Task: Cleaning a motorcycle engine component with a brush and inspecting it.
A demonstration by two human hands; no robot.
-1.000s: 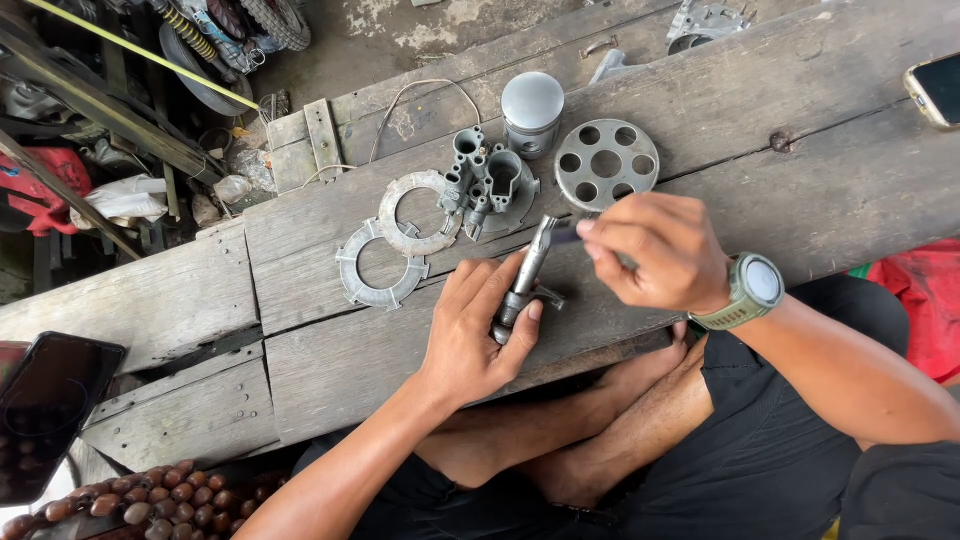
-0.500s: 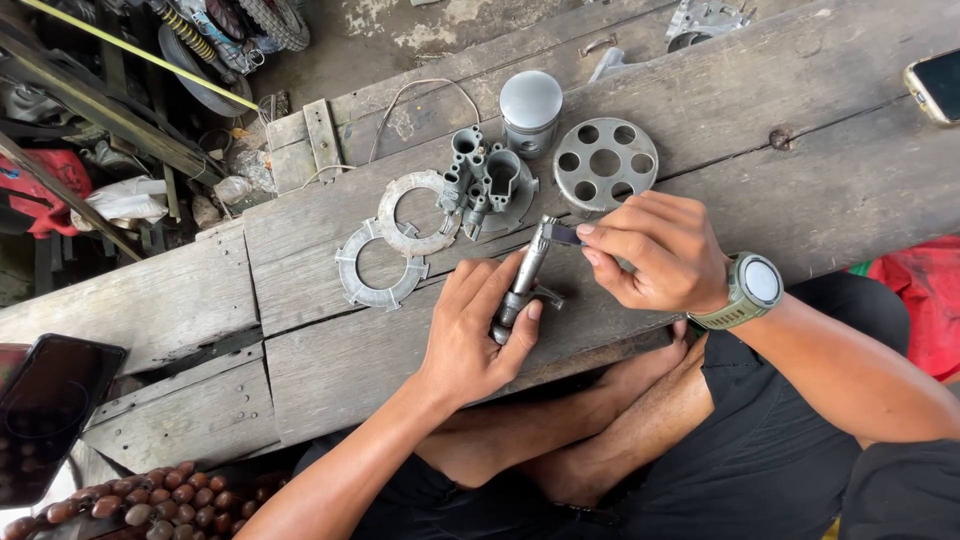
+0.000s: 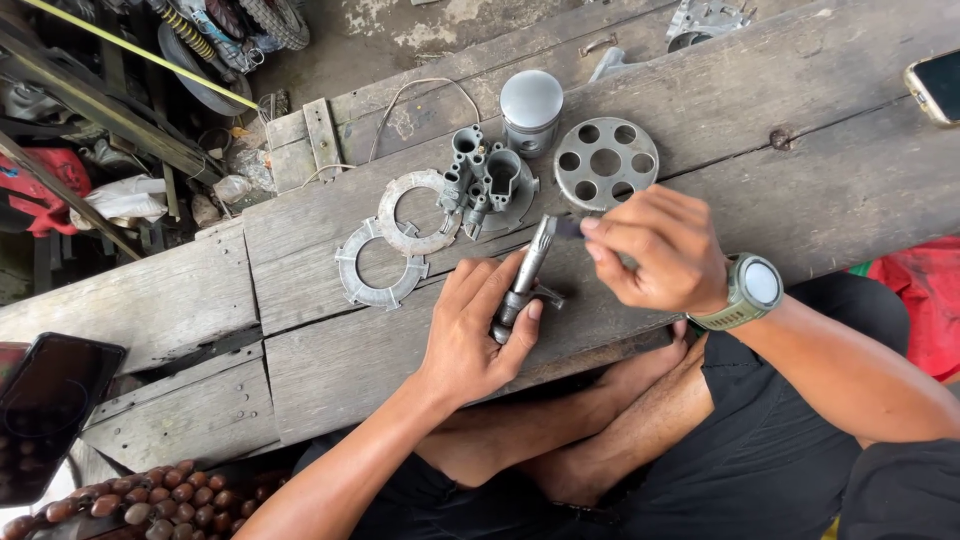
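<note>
On the near edge of a weathered wooden bench [image 3: 820,130], the left hand [image 3: 478,335] is closed around a short metal shaft [image 3: 527,272], fingers wrapped over its lower end so the piece stands tilted up and away from the person. The right hand [image 3: 655,245], a green watch [image 3: 745,292] on its wrist, is pinched nearly closed on a small dark tool [image 3: 566,227] whose tip touches the upper end of the shaft. Just beyond the hands lie two flat notched rings [image 3: 385,262], overlapping at the left, then a grey casting with tubes [image 3: 485,180], a round piston [image 3: 530,105] farther back, and a disc with round holes [image 3: 604,163] to the right. A phone [image 3: 937,85] rests at the far right edge of the bench.
</note>
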